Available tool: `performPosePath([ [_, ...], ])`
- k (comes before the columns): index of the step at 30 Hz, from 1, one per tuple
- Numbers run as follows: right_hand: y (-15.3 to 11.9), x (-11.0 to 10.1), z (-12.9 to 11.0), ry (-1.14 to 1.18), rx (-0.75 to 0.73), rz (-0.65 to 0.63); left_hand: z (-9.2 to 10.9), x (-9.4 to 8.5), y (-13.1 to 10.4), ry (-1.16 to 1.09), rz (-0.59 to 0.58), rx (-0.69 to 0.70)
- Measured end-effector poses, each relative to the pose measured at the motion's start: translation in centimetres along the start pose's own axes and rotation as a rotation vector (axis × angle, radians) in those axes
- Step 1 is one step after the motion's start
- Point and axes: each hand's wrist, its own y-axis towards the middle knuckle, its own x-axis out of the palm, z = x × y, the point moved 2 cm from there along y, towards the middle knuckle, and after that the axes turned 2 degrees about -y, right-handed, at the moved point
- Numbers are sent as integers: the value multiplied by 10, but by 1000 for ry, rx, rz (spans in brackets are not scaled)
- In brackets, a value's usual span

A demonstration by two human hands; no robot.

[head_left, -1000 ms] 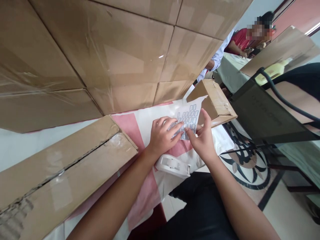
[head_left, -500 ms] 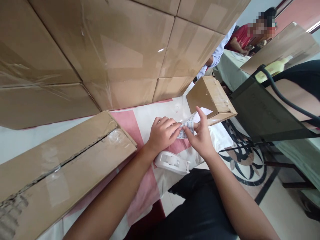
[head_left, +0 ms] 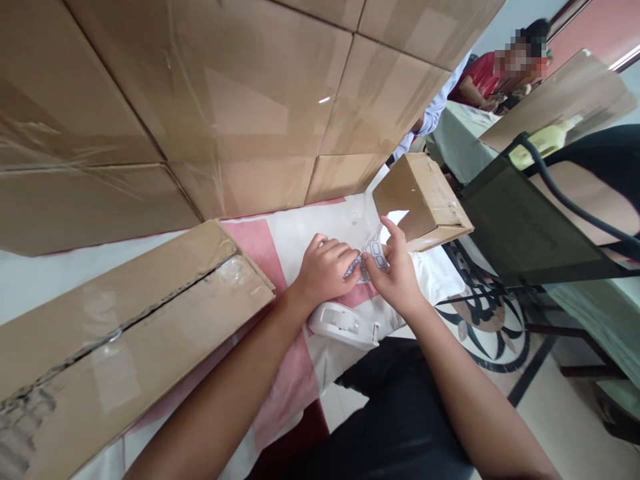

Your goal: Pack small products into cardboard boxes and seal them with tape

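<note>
A thin white sheet with a blue grid pattern (head_left: 374,257) is pinched between my two hands over the pink and white cloth. On its left edge my left hand (head_left: 327,270) has its fingers curled. The sheet's right side is gripped by my right hand (head_left: 397,270), with one finger raised beside the sheet's upper part. Just below my left hand lies a white tape dispenser (head_left: 343,325) on the cloth. Behind my right hand is a small open cardboard box (head_left: 420,197), its opening facing left.
Stacked cardboard boxes (head_left: 260,100) form a wall behind the cloth-covered table (head_left: 295,233). A long taped carton (head_left: 125,333) fills the left. On the right are a dark chair (head_left: 520,220) and a seated person in red (head_left: 483,80) at another table.
My hands have drawn slightly closer together, and the sheet is more bent between them. My right hand has shifted a little left. The dispenser and boxes stay in place.
</note>
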Motion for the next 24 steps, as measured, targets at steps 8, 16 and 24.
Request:
performPosePath([
  [8,1,-1,-4,-95,-59,-8,2,1,2,20,25,-10],
  [16,2,0,-13,-56,-50,-5,4,0,2,74,64,-11],
  [24,1,-4,-15,-101,-56,-13,-1,-2,2,-8,82,-128],
])
